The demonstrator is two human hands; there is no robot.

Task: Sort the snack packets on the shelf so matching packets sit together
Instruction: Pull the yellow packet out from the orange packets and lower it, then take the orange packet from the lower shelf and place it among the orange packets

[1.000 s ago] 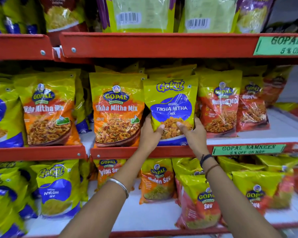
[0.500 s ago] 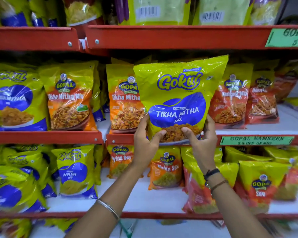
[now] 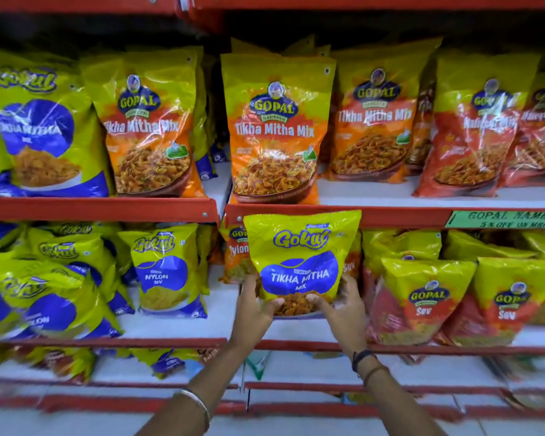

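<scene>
A yellow-green Gokul Tikha Mitha Mix packet (image 3: 301, 259) with a blue label is held upright in front of the lower shelf. My left hand (image 3: 255, 311) grips its bottom left corner and my right hand (image 3: 343, 309) its bottom right corner. On the upper shelf (image 3: 390, 212) stand orange Gopal Tikha Mitha Mix packets (image 3: 276, 130) and another such packet (image 3: 148, 127). A matching Gokul Tikha Mitha packet (image 3: 38, 136) stands at the far left of that shelf.
Red Gopal packets (image 3: 472, 133) fill the upper shelf's right end. The lower shelf holds Gokul Nylon Sev packets (image 3: 166, 272) on the left and Gopal Sev packets (image 3: 425, 300) on the right. A green price tag (image 3: 504, 219) is on the shelf edge.
The Gokul packet has come off the upper shelf and moved down, now in front of the lower shelf, with both hands still on it. The view has moved closer and lower.
</scene>
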